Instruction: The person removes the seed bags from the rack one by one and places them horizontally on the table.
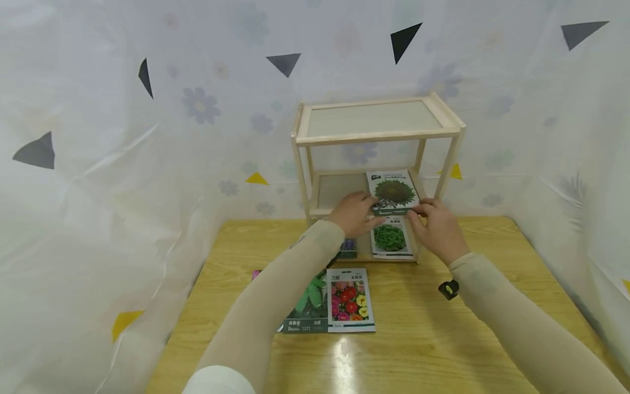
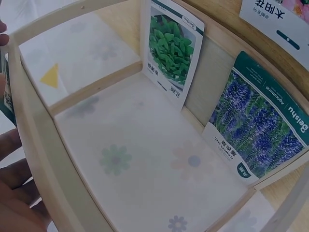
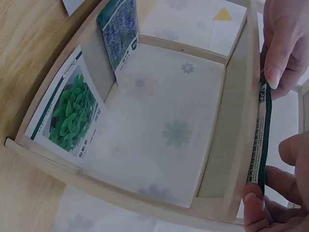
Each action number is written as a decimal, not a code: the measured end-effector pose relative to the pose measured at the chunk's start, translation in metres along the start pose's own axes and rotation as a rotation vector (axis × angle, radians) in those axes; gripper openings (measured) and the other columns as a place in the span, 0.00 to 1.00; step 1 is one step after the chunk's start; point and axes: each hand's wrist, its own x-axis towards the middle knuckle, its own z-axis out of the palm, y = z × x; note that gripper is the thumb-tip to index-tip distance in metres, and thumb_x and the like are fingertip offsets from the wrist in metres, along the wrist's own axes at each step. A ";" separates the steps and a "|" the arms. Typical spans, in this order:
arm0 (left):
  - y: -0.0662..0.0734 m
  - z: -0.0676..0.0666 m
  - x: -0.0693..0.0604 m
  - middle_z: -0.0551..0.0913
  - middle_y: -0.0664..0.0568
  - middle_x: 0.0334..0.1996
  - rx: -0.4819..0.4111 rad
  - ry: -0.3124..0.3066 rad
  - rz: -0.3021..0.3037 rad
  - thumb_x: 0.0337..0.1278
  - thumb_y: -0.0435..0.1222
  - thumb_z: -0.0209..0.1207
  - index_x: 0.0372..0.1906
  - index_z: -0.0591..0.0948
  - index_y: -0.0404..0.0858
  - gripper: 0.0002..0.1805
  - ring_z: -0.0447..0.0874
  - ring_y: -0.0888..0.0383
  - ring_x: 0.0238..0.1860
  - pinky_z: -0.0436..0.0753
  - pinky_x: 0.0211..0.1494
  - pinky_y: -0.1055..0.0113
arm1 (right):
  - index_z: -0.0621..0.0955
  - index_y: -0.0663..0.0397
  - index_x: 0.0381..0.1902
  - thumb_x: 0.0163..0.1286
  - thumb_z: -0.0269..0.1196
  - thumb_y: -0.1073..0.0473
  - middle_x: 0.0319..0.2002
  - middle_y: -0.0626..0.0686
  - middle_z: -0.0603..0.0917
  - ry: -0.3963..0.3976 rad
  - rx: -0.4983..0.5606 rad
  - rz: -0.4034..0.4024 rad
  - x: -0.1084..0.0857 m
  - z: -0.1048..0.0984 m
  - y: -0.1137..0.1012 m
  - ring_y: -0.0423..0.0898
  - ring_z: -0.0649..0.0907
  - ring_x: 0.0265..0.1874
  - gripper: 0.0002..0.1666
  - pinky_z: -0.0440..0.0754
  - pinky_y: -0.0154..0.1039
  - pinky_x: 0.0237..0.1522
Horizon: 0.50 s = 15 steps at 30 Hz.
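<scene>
A seed packet with a large sunflower head [image 1: 394, 189] lies on the right half of the wooden rack's [image 1: 381, 138] middle shelf. My left hand [image 1: 351, 213] pinches its near left corner. At the near right corner, my right hand [image 1: 438, 230] grips the packet's edge between thumb and fingers. Edge-on in the right wrist view, the packet [image 3: 261, 137] spans between both hands. Below it, a green-leaf packet [image 1: 390, 238] leans on the lowest level. To its left stands a purple-flower packet [image 2: 256, 121], partly hidden by my left arm in the head view.
On the wooden table [image 1: 418, 350], a packet with red and yellow flowers [image 1: 350, 301] lies beside a dark green leafy packet [image 1: 314, 301]. My left forearm covers part of that row. A patterned white sheet [image 1: 221, 153] hangs behind the rack.
</scene>
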 end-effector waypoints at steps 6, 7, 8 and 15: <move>0.002 0.000 -0.004 0.72 0.50 0.62 0.021 0.007 0.009 0.64 0.62 0.46 0.66 0.72 0.45 0.34 0.69 0.54 0.63 0.65 0.69 0.61 | 0.83 0.70 0.42 0.68 0.61 0.62 0.48 0.67 0.79 -0.003 0.029 0.049 0.002 -0.003 -0.002 0.59 0.83 0.36 0.13 0.82 0.54 0.33; 0.002 0.000 -0.004 0.73 0.50 0.62 0.027 0.009 0.012 0.65 0.62 0.46 0.65 0.72 0.46 0.34 0.69 0.55 0.63 0.64 0.69 0.62 | 0.82 0.70 0.44 0.67 0.61 0.63 0.48 0.66 0.79 -0.001 0.029 0.050 0.002 -0.004 -0.003 0.58 0.83 0.35 0.13 0.82 0.54 0.33; 0.002 0.001 -0.005 0.73 0.50 0.62 0.034 0.012 0.015 0.65 0.62 0.46 0.65 0.72 0.46 0.33 0.70 0.55 0.63 0.64 0.69 0.62 | 0.82 0.70 0.45 0.67 0.61 0.64 0.48 0.66 0.79 -0.002 0.032 0.052 0.002 -0.004 -0.003 0.58 0.83 0.34 0.14 0.82 0.54 0.33; 0.003 0.004 -0.009 0.76 0.53 0.58 0.062 0.070 0.048 0.66 0.61 0.46 0.62 0.75 0.46 0.30 0.72 0.57 0.60 0.63 0.69 0.62 | 0.83 0.68 0.43 0.70 0.59 0.60 0.52 0.68 0.77 -0.031 0.075 0.101 0.000 -0.007 -0.008 0.60 0.82 0.37 0.14 0.82 0.55 0.34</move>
